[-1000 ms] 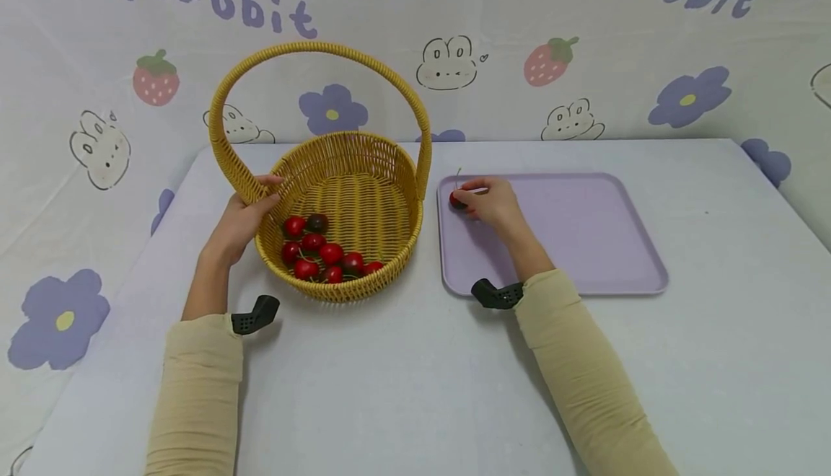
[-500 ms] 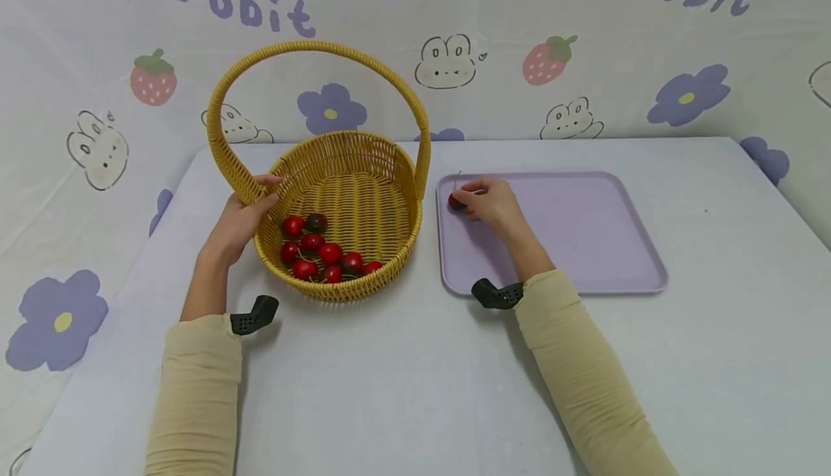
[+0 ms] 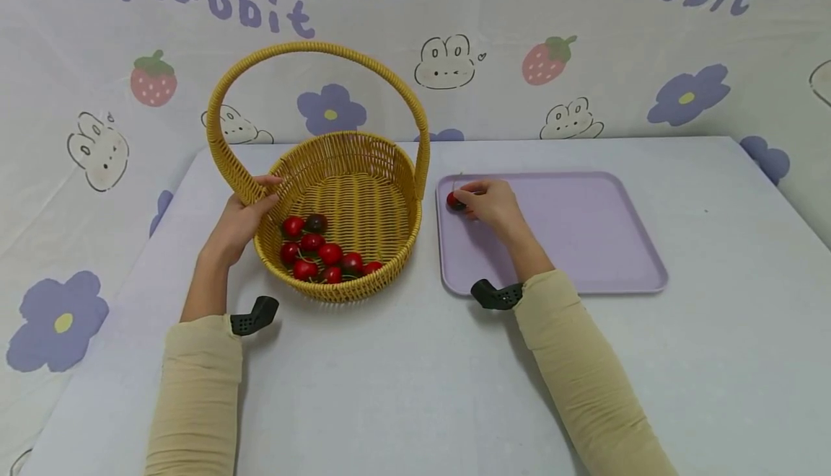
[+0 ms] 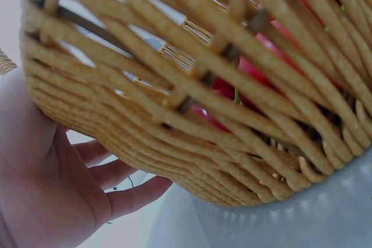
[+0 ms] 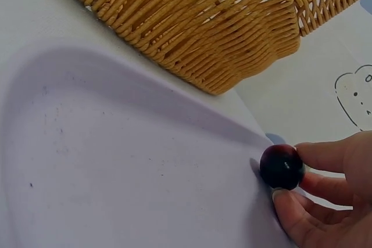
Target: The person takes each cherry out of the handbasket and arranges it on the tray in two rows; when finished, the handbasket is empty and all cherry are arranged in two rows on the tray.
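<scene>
My left hand [image 3: 240,223] grips the left side of a yellow woven basket [image 3: 337,290] where its tall handle meets the rim. In the left wrist view the thumb side lies against the wicker and the fingers [image 4: 125,187] reach behind it. Several red cherries [image 3: 330,253] lie in the near left part of the basket. Between thumb and fingers, my right hand [image 3: 496,209] pinches a dark red cherry [image 5: 282,167], its thin stem pointing up. That cherry is at the far left corner of a lilac tray [image 3: 571,238], close over the tray's surface.
Basket and tray stand side by side on a white-covered table [image 3: 363,389], a narrow gap between them. Behind the table hangs a patterned cloth [image 3: 493,115] with rabbits, flowers and strawberries. A black wrist device [image 3: 496,294] sits over the tray's near edge.
The cherry in my right hand has shifted very slightly left, and its stem tip sits a little lower. My left hand and the basket stay in place.
</scene>
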`<act>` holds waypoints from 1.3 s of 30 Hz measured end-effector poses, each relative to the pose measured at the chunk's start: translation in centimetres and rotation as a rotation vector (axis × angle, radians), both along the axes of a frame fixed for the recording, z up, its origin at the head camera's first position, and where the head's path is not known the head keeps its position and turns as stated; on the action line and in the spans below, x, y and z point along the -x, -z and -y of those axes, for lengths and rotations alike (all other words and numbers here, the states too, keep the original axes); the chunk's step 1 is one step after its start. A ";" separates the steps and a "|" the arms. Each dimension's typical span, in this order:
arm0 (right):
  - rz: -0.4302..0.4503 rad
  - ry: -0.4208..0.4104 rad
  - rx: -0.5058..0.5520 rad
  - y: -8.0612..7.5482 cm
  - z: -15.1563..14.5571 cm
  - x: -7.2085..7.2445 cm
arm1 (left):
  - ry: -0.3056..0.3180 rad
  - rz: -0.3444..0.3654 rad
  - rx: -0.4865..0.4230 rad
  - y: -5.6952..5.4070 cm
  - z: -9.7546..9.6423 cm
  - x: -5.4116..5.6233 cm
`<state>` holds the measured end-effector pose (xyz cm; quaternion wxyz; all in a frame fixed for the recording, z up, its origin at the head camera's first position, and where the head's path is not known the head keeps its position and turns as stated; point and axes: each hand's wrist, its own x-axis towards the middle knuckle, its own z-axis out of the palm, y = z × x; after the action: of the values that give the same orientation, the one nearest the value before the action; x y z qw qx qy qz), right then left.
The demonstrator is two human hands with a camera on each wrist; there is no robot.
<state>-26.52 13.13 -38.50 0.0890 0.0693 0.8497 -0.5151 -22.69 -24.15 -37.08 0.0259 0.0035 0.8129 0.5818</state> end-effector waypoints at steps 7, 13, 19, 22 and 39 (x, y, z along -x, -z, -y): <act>-0.008 -0.001 -0.012 0.0 0.4 0.1 | -0.009 -0.003 -0.010 0.2 0.3 -0.2; -0.025 0.007 -0.020 0.1 0.5 0.0 | -0.011 -0.004 -0.010 0.1 0.2 -0.4; -0.038 0.020 -0.023 0.2 0.3 0.0 | -0.017 -0.004 0.007 0.1 0.1 -0.4; -0.016 0.019 0.012 0.2 0.0 0.1 | -0.019 0.003 0.005 0.1 0.1 -0.3; 0.024 0.026 0.840 -3.4 -5.0 0.2 | -0.003 -0.007 -0.002 0.0 0.0 0.0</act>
<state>-26.68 18.15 -35.13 0.1128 0.0436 0.5636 -0.8172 -22.65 -24.12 -37.10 0.0223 0.0045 0.8124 0.5827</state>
